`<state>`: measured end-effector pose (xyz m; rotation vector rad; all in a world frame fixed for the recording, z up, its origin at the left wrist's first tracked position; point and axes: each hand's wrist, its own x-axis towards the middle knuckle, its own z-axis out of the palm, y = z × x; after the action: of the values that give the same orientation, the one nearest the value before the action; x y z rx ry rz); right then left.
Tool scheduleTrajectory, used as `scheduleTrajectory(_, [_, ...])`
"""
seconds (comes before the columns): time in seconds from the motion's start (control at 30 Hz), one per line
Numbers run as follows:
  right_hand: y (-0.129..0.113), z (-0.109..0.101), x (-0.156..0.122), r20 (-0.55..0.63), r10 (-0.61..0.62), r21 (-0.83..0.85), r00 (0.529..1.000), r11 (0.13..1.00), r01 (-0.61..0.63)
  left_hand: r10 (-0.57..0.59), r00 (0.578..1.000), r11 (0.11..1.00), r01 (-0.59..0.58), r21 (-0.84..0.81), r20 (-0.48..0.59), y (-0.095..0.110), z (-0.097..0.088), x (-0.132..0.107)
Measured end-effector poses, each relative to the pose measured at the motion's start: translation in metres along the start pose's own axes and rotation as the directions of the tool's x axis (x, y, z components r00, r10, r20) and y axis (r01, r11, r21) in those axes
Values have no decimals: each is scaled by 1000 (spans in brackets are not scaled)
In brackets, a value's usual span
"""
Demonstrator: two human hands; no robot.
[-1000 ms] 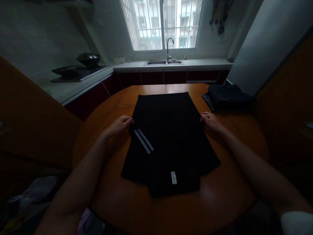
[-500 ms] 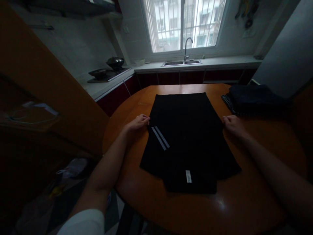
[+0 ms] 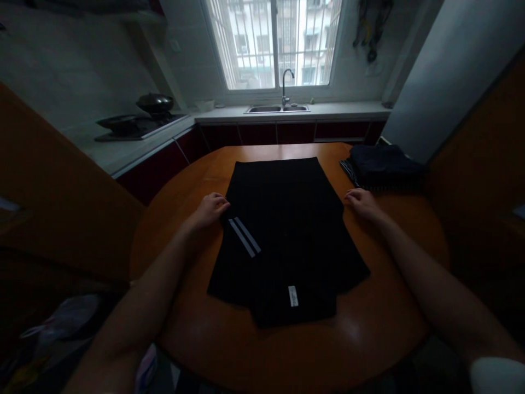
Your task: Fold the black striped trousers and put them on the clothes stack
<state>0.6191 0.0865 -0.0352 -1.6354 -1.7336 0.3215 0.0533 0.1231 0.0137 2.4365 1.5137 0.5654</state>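
Observation:
A black T-shirt [image 3: 287,219] lies spread flat on the wooden table [image 3: 287,355], its white neck label [image 3: 293,296] towards me. Two pale grey stripes [image 3: 244,237] slant across its left part. At the shirt's left edge, my left hand [image 3: 212,209] has its fingers bent together over the cloth, seemingly pinching the edge. Across from it, my right hand [image 3: 364,204] rests on the table beside the right edge. Its fingers are loosely stretched and slightly apart, with no cloth seen between them.
A stack of folded dark clothes [image 3: 383,164] lies at the table's back right. Beyond the table runs a counter with a sink [image 3: 276,109] under a barred window. To the left is a stove with a lidded pan [image 3: 155,103]. Plastic bags [image 3: 69,317] lie low on the left.
My view has swung to the right, so everything appears further left. The right hand's fingers have loosened from the shirt's edge. The shirt lies much as before.

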Motion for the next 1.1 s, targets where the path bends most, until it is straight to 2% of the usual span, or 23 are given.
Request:
scheduleTrajectory(0.07, [-1,1,-1,21,-37,4,999,999,37,80,996,996,-81,-24,-37,22,7,1])
scheduleTrajectory(0.13, [-4,5,-2,52,-98,8,994,995,97,143,989,988,-145,-62,-23,41,13,0])
scheduleTrajectory(0.2, [-6,11,-4,88,-148,-20,985,988,150,168,986,982,-168,-85,-15,50,19,-1])
scheduleTrajectory(0.27, [-7,19,-6,93,-119,-120,989,984,130,166,986,982,-167,-84,-14,48,25,-2])
scheduleTrajectory(0.4, [-4,29,-10,4,46,-317,999,947,-42,101,995,995,-101,-19,4,25,37,1])
scheduleTrajectory(0.53, [0,29,-10,-22,64,-332,998,941,-67,-4,1000,999,4,52,-11,5,45,4])
scheduleTrajectory(0.67, [2,26,-9,-32,77,-388,997,918,-83,-169,984,978,174,113,-51,-5,49,6])
scheduleTrajectory(0.73, [1,26,-9,-66,92,-392,994,913,-111,-212,975,969,218,113,-60,-8,50,6])
scheduleTrajectory(0.9, [-5,25,-9,-116,82,-309,990,944,-114,-216,974,968,223,117,-68,-3,48,6])
scheduleTrajectory(1.03, [-19,25,-10,-133,-24,-212,991,977,-4,-148,980,977,165,137,-130,15,42,3])
scheduleTrajectory(1.1, [-32,25,-13,-133,-83,-157,988,986,61,-68,989,987,86,134,-132,31,38,1])
